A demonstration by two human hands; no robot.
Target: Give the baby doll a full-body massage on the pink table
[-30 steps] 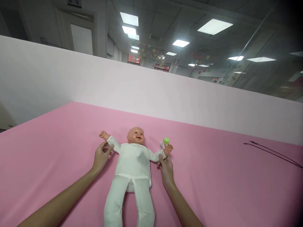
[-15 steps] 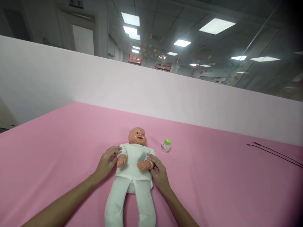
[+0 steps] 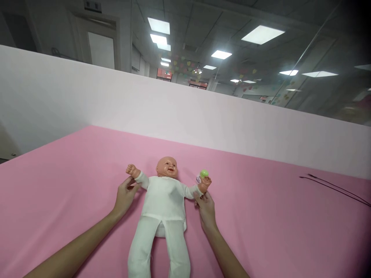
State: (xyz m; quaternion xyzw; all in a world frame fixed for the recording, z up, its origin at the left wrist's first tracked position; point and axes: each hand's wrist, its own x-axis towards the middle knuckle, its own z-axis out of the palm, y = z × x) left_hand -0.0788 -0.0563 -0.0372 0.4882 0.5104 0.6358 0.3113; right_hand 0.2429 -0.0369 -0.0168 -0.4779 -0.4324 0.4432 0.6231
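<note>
A baby doll in a white suit lies on its back on the pink surface, head away from me. Its two arms are spread out to the sides. My left hand pinches the doll's arm on the left side near the wrist. My right hand pinches the doll's other arm by the cuff. A small white bottle with a green cap stands just behind that doll hand, partly hidden by it.
A pale partition wall rises along the far edge of the pink surface. A thin dark cable lies at the far right. Ceiling lights and an office room show beyond the wall.
Half a second ago the doll's arms were folded onto its chest with my hands at its sides. Now both arms are pulled outward again, as they were a second ago.
</note>
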